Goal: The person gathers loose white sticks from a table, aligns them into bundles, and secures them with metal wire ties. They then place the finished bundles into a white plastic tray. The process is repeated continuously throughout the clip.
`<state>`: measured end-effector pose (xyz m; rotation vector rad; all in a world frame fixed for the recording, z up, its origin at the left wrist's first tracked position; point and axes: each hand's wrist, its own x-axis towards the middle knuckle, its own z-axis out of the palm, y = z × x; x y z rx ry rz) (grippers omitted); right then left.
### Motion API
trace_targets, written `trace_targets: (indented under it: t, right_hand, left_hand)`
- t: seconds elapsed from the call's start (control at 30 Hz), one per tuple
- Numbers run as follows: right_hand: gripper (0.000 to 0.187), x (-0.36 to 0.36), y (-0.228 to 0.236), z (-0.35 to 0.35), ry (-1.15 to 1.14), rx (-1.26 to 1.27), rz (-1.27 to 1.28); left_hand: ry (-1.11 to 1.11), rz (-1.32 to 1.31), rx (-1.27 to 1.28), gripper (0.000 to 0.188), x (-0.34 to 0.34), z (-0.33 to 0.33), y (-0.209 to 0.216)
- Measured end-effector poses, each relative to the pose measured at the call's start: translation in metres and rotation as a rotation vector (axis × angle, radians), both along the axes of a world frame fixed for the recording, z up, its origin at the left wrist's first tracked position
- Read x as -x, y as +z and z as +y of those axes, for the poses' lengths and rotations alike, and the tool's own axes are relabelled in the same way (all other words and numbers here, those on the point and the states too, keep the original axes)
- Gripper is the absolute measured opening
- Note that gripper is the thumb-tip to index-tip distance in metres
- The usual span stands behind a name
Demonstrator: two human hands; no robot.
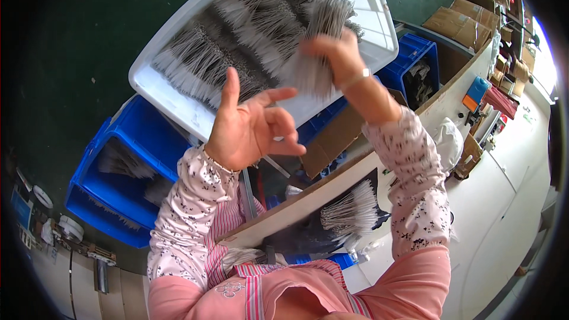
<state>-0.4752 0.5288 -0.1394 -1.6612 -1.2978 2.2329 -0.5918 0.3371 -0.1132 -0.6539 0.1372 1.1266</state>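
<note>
A thick bundle of thin wire-handled brushes [328, 16] with pale bristles is in my right hand [339, 54], fingers wrapped round it, slightly blurred. It is over the right part of a large white plastic bin [142, 62]. Inside the bin lie several rows of similar brush bundles [198, 62], their wire ends bunched together. My left hand [252, 124] is at the bin's near edge, palm up with fingers spread and nothing in it. Floral sleeve covers are on both forearms.
Blue crates [127, 148] with more brushes stand left of the bin; another blue crate [409, 62] is at its right. A pale worktable [498, 225] reaches to the right, with a brush bundle [352, 210] on dark material near my body. Cardboard boxes [462, 24] stand farther back.
</note>
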Motion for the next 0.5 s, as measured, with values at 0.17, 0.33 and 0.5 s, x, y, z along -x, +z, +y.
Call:
trace_targets:
  t: [0.17, 0.33, 0.5]
  right_hand:
    - [0.047, 0.024, -0.139, 0.098, -0.480, -0.130, -0.420]
    - [0.047, 0.020, -0.219, 0.134, -0.614, -0.327, -0.701]
    - [0.066, 0.016, -0.252, 0.145, -0.375, -0.300, -0.913]
  left_hand:
    - [-0.009, 0.222, 0.281, 0.071, -0.023, -0.051, -0.035]
    - [-0.205, 0.557, 0.588, 0.044, -0.060, -0.130, -0.069]
    - [-0.421, 0.832, 0.710, 0.031, -0.078, -0.183, -0.081]
